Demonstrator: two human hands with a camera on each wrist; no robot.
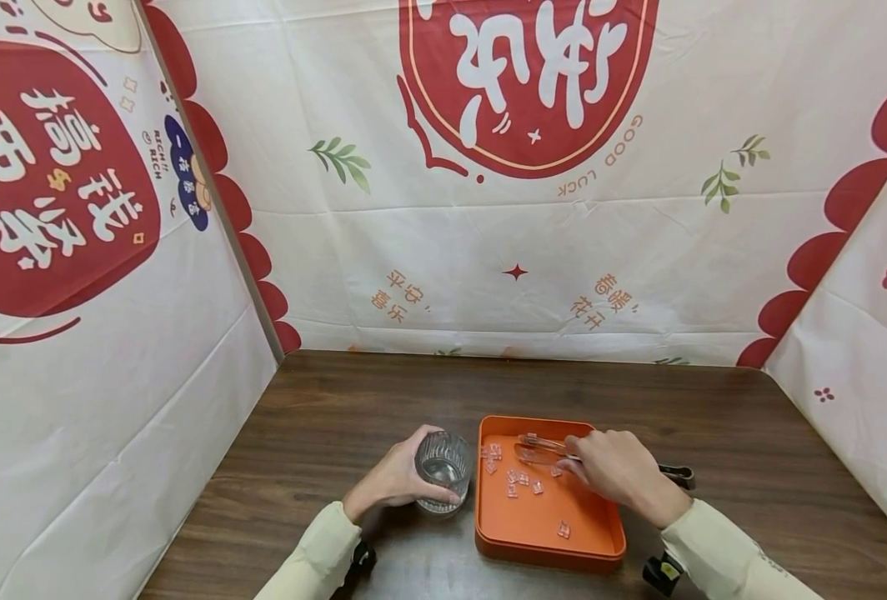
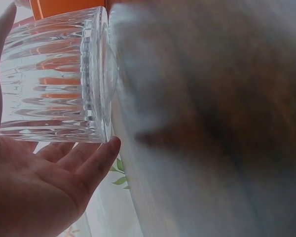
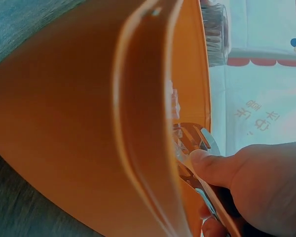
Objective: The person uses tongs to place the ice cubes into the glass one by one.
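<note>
While the left hand [image 1: 404, 472] wraps fingers and thumb round the glass [image 1: 443, 468], the right hand [image 1: 614, 467] squeezes the tongs [image 1: 547, 444] inside the tray [image 1: 518, 525], just right of the glass. Whether their tips hold a cube is hard to tell. Off-centre pressure could shoot a smooth cube loose, and a careless sweep could scatter the other clear cubes [image 1: 537, 487].

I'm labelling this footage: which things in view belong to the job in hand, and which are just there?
Seemingly in the job:
glass, in the left hand
tongs, in the right hand
tray
clear pieces in it

Just there:
printed cloth
table, as support
</note>
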